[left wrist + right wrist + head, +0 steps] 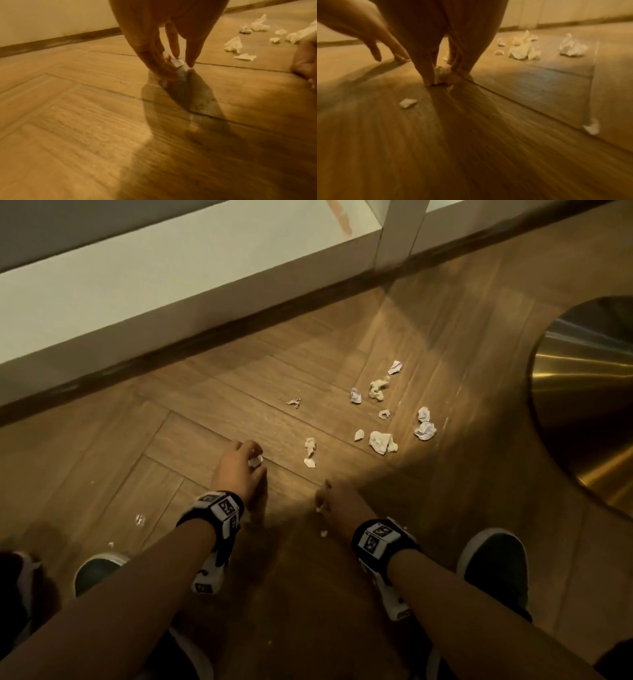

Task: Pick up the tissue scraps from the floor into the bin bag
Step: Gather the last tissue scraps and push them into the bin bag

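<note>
My left hand is down at the wooden floor, and its fingertips pinch a small white tissue scrap, which also shows in the head view as a scrap. My right hand is lower and to the right, its fingers closed around another small scrap on the floor. Several crumpled tissue scraps lie scattered ahead to the right, with one more piece close to my left hand. No bin bag is in view.
A white wall with a dark skirting board runs across the back. A round brass-coloured base stands at the right. My two dark shoes are at the bottom. Tiny bits lie near my left foot.
</note>
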The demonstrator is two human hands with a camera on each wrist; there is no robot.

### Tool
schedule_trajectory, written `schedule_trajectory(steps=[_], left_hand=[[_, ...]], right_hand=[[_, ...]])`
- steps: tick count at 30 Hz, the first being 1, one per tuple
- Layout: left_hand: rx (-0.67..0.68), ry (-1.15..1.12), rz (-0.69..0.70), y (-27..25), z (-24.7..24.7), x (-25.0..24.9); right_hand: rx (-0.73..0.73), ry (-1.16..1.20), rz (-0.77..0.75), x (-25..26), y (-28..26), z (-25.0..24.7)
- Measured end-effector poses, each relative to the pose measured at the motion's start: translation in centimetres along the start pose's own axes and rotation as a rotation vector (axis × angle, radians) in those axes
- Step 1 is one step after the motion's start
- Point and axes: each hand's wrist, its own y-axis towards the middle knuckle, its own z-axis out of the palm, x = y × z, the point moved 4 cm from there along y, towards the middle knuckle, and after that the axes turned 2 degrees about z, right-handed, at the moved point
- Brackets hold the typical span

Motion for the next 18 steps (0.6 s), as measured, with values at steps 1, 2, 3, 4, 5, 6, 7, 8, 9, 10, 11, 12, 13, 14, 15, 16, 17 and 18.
schedule_trajectory(steps=[1,2,3,4,5,6,7,8,9,10,11,12,13,14,15,16,17,18], left_hand=[[-0.016,0.006,0.022,0.1,0.0,-0.2],[-0.018,-0.003,0.024,0.3,0.0,-0.2],[-0.004,-0.023,0.006,0.5,-0.1,-0.4],[0.024,-0.055,-0.017,0.5,-0.3,-0.6],[0.061,-0.090,-0.034,0.6,-0.2,-0.9],[0.098,-0.125,-0.031,0.6,-0.2,-1.4],[0.134,-0.155,-0.005,0.7,0.0,-2.2],[0.170,-0.177,0.039,0.7,0.3,-3.1],[0.207,-0.183,0.092,0.8,0.8,-4.1],[0.236,-0.172,0.140,0.9,1.3,-5.2],[0.250,-0.148,0.172,1.1,1.8,-6.0],[0.253,-0.117,0.187,1.4,2.4,-6.6],[0.253,-0.093,0.186,1.7,2.9,-7.0],[0.256,-0.091,0.169,1.9,3.4,-7.3],[0.255,-0.097,0.149,2.0,3.8,-7.4],[0.250,-0.100,0.138,2.0,4.0,-7.6],[0.239,-0.103,0.140,2.0,4.1,-7.7],[0.224,-0.100,0.147,2.0,4.2,-8.0]], right_hand=[[-0.001,0.040,0.001,-0.4,0.6,-0.1],[-0.013,0.115,0.006,-0.7,0.9,-0.5],[-0.054,0.213,0.016,-1.2,1.0,-1.0],[-0.131,0.312,0.035,-1.7,0.8,-1.9],[-0.233,0.404,0.073,-2.4,0.5,-3.0],[-0.349,0.490,0.129,-3.5,0.1,-4.3],[-0.457,0.563,0.188,-4.7,-0.2,-5.5],[-0.536,0.611,0.242,-6.0,-0.3,-6.6],[-0.586,0.618,0.280,-7.1,-0.4,-7.7],[-0.600,0.574,0.302,-8.2,-0.1,-8.4],[-0.582,0.497,0.309,-8.8,0.3,-8.8],[-0.545,0.408,0.300,-9.2,0.9,-9.0],[-0.502,0.328,0.280,-9.5,1.4,-8.8],[-0.471,0.276,0.253,-9.7,1.9,-8.6],[-0.458,0.252,0.231,-9.8,2.4,-8.3],[-0.465,0.242,0.214,-9.9,2.7,-8.1],[-0.483,0.234,0.202,-10.0,3.0,-8.0],[-0.501,0.230,0.197,-10.1,3.1,-8.0]])
